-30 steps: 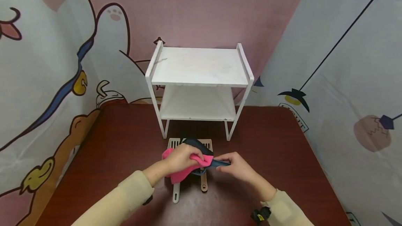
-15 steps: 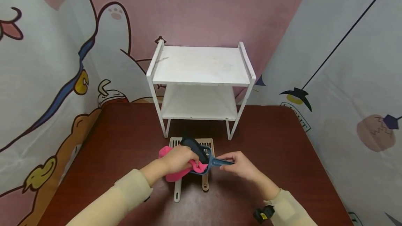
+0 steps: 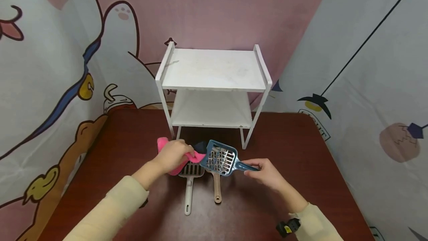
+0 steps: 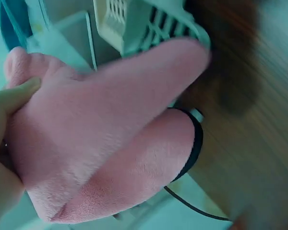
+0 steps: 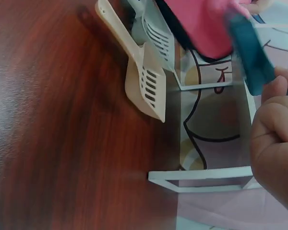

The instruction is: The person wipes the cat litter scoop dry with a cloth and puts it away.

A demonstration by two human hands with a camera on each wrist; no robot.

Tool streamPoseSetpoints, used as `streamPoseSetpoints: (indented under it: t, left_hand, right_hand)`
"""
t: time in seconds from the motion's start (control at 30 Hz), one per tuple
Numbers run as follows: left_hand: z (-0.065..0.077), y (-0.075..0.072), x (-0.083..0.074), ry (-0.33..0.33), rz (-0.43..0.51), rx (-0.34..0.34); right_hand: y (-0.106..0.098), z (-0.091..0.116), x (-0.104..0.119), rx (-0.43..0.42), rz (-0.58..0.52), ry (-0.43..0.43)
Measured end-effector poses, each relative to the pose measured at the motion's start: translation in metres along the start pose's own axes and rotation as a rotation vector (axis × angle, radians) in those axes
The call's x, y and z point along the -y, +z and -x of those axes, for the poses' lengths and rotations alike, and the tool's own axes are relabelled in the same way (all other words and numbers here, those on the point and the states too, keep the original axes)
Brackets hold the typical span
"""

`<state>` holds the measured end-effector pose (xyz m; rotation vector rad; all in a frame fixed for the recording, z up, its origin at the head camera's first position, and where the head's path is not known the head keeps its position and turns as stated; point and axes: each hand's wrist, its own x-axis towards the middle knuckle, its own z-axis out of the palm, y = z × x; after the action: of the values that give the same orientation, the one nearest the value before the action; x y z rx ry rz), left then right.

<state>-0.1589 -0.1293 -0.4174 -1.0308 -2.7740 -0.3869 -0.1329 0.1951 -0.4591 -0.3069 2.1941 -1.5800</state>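
In the head view my right hand (image 3: 267, 176) pinches the handle of a blue slotted litter scoop (image 3: 239, 165), whose slotted face shows from above. My left hand (image 3: 172, 153) grips a pink plush cloth (image 3: 197, 157) at the scoop's left edge; a dark part (image 3: 200, 147) of it shows behind. The left wrist view has the cloth (image 4: 96, 110) hanging in folds from my thumb and fingers, with a black-trimmed rounded end. Seen from the right wrist, the blue scoop (image 5: 252, 57) is edge-on and blurred, overlapping the pink.
A white litter scoop (image 3: 188, 192) and a beige one (image 3: 217, 189) lie on the brown table (image 3: 294, 148) under the hands, handles toward me. Behind them stands a white two-tier shelf (image 3: 214, 70), its legs on the table, before a printed backdrop (image 3: 240, 14).
The blue scoop has come out from under the cloth, rising and turning its slotted face into view. My left hand has moved left and up with the cloth; my right hand shifted slightly right.
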Motion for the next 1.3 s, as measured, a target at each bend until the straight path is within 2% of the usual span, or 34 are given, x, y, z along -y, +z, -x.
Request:
streamPoseSetpoints:
  t: [0.1, 0.17, 0.23, 0.5, 0.67, 0.9, 1.0, 1.07, 1.3]
  left_hand:
    - [0.006, -0.007, 0.016, -0.128, 0.054, -0.069]
    - [0.009, -0.010, 0.022, -0.191, 0.086, -0.103]
    - [0.011, -0.012, 0.025, -0.226, 0.103, -0.126]
    - [0.013, -0.012, 0.026, -0.298, 0.151, -0.192]
    - [0.012, -0.013, 0.023, -0.319, 0.159, -0.237]
    - [0.005, -0.011, 0.004, -0.362, 0.160, -0.284]
    - [0.000, -0.008, -0.013, -0.359, 0.154, -0.299]
    - [-0.003, -0.005, -0.026, -0.331, 0.144, -0.308]
    - [-0.012, 0.015, -0.063, -0.145, 0.071, -0.307]
  right_hand:
    - [0.000, 0.001, -0.004, -0.010, 0.011, -0.012]
    - [0.001, 0.001, -0.006, -0.009, 0.026, -0.021]
    - [0.003, 0.001, -0.008, -0.009, 0.047, -0.030]
    - [0.005, 0.002, -0.011, 0.033, 0.068, -0.047]
    - [0.004, 0.002, -0.013, 0.048, 0.071, -0.035]
    - [0.008, -0.001, -0.015, 0.045, 0.063, -0.012]
    - [0.012, -0.003, -0.011, 0.027, 0.037, 0.025]
    - [0.015, -0.005, -0.008, 0.007, 0.015, 0.047]
    - [0.026, -0.009, 0.007, 0.006, -0.054, 0.051]
